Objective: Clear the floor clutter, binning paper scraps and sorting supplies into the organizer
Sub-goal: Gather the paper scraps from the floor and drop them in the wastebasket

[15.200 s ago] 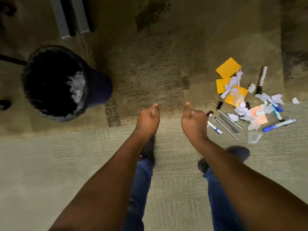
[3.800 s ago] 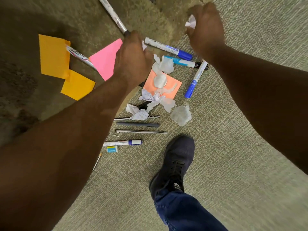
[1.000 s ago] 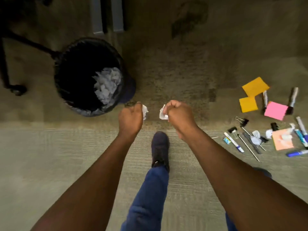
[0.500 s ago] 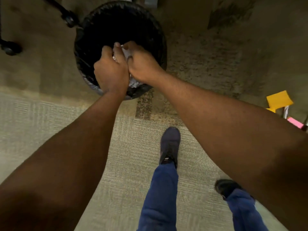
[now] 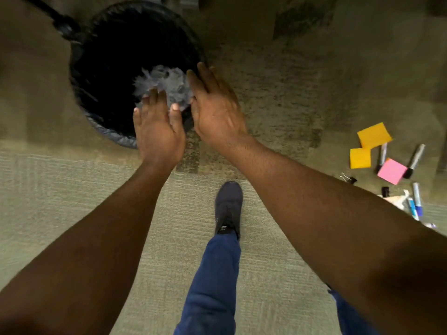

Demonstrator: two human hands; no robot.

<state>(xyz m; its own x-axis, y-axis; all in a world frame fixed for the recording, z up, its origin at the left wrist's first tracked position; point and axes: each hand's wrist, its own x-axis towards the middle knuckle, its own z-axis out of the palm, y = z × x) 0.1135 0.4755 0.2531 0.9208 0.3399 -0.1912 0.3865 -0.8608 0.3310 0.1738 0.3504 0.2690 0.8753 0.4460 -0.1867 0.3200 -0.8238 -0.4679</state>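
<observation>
Standing on the carpet (image 5: 72, 201), a dark shoe (image 5: 228, 209) points toward the bin (image 5: 113, 139). The left hand (image 5: 158, 131) and right hand (image 5: 215, 110) hover over its near rim, fingers straight, holding nothing. Crumpled paper scraps (image 5: 167, 83) lie inside. Markers (image 5: 416, 199) and sticky notes (image 5: 373, 135) lie well apart at right; no writing is legible.

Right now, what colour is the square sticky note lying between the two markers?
Pink: the sticky note shows clearly in the head view.
</observation>
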